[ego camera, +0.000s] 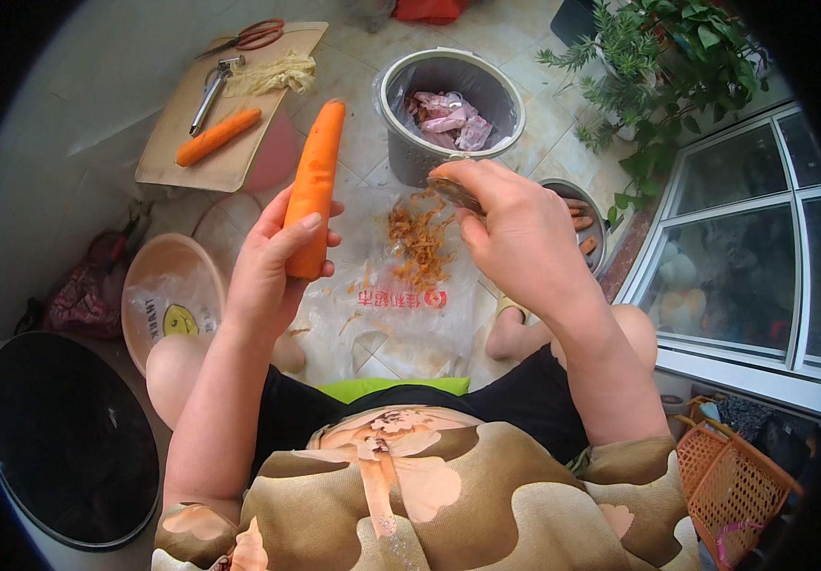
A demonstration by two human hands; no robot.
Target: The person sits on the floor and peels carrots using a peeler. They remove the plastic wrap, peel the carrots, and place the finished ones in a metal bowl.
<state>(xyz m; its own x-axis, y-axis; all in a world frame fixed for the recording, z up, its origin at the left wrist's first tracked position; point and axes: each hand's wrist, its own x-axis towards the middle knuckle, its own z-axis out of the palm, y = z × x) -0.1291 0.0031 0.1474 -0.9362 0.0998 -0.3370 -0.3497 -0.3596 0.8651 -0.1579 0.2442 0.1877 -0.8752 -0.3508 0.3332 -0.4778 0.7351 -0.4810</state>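
Observation:
My left hand point(266, 253) grips a large orange carrot point(316, 171) upright by its thick lower end, the narrower end pointing up and away. The carrot's surface looks mostly scraped smooth. To the right, my right hand point(521, 214) pinches a dark, flat metal tool point(455, 193) between thumb and fingers; most of it is hidden, so its exact kind is unclear. The tool is apart from the carrot. Between and beyond my hands, a heap of carrot peelings point(417, 246) lies on a clear plastic bag point(343, 342) with red printing, spread over the tiled floor.
A lined waste bin point(410, 160) stands ahead. On the left, a cutting board point(161, 146) carries another carrot point(218, 137), a metal-handled tool point(208, 96), a crumpled yellowish cloth or glove point(275, 73) and scissors point(257, 34). Unpeeled carrots point(582, 221) fill a metal bowl point(599, 250); a basin point(136, 285) sits left.

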